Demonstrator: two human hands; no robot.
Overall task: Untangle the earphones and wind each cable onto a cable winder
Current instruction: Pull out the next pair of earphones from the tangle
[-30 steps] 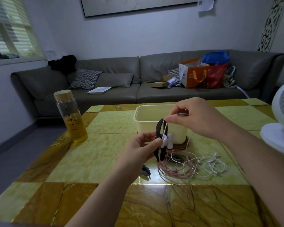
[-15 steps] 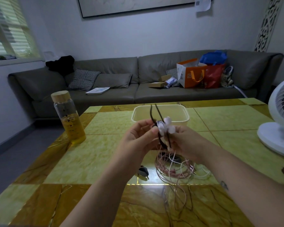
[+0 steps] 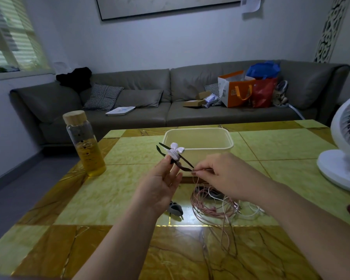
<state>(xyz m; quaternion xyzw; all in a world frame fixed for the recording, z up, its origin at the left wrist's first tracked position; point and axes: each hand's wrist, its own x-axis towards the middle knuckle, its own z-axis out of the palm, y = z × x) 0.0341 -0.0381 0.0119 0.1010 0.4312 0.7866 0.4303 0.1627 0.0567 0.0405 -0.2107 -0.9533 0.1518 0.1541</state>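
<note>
Winder (image 3: 175,156), dark, thin-armed, white-wrapped, pinched in left hand (image 3: 162,186); right hand (image 3: 220,174) grip pinches thin cable.

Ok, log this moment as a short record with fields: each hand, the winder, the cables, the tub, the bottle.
left hand: holds the dark winder, raised over the table
winder: white cable and earbuds wound at its middle
right hand: pinches the winder's lower tip
loose cables: pink and white, tangled on the table under the right hand
tub: cream, behind the hands
bottle: left, partly full of yellow liquid
</note>
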